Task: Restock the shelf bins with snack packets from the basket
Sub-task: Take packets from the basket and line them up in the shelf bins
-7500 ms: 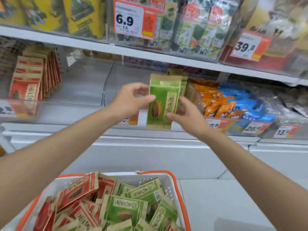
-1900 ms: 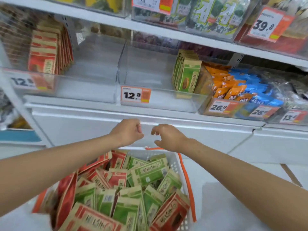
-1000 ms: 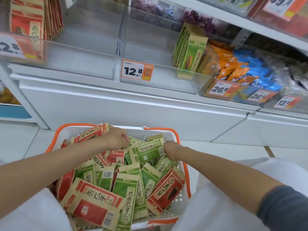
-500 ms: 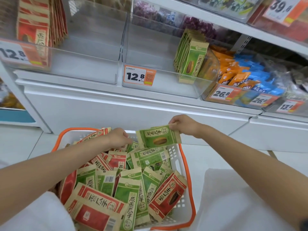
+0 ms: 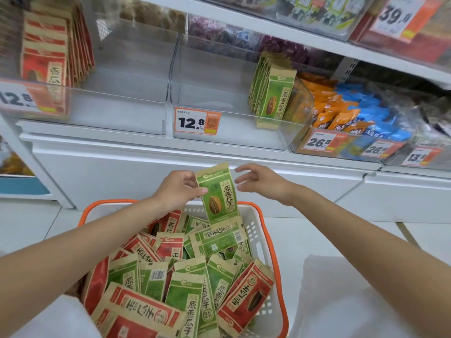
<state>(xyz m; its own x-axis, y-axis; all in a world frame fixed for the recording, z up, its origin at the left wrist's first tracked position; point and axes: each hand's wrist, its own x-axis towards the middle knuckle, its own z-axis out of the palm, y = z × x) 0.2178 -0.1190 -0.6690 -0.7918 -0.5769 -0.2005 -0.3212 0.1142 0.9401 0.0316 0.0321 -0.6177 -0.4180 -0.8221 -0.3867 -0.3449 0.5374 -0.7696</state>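
Lower centre: basket (image 5: pixel 262 242) of red and green packets (image 5: pixel 185 284). Above its far rim, left hand (image 5: pixel 178 191) pinches one green packet (image 5: pixel 218 193) upright by its left edge. Right hand (image 5: pixel 263 184), fingers spread, holds nothing, just right of the packet. Upper centre: clear shelf bin (image 5: pixel 244 136), green stock (image 5: pixel 273 96) at its right end.

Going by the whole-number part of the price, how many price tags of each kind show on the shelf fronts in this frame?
12 tags: 2
26 tags: 2
13 tag: 1
39 tag: 1
Total: 6
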